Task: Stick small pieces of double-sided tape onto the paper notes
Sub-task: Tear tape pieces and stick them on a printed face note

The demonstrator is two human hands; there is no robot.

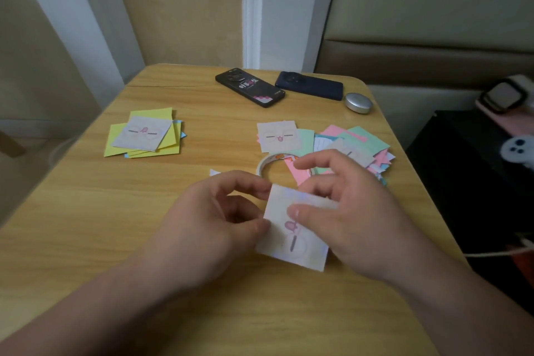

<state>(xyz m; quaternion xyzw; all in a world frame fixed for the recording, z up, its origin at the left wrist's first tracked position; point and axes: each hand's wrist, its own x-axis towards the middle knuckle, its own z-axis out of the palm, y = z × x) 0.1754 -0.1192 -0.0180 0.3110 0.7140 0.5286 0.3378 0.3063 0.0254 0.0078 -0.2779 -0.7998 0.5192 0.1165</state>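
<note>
A pale paper note [291,248] with a pink cartoon face is held just above the wooden table [86,225]. My left hand [213,220] pinches its left edge between thumb and fingers. My right hand [344,211] holds its right side, the thumb pressing on the note's face near the top. Right behind the hands lies a roll of double-sided tape [267,165], partly hidden by my fingers. A small white scrap [214,173] lies left of the roll.
A neat stack of yellow notes [144,134] topped by a face note sits at the left. A loose pile of pink, green and white notes [341,141] lies at the right. Two phones [250,87] [309,85] and a silver case [358,102] lie at the far edge.
</note>
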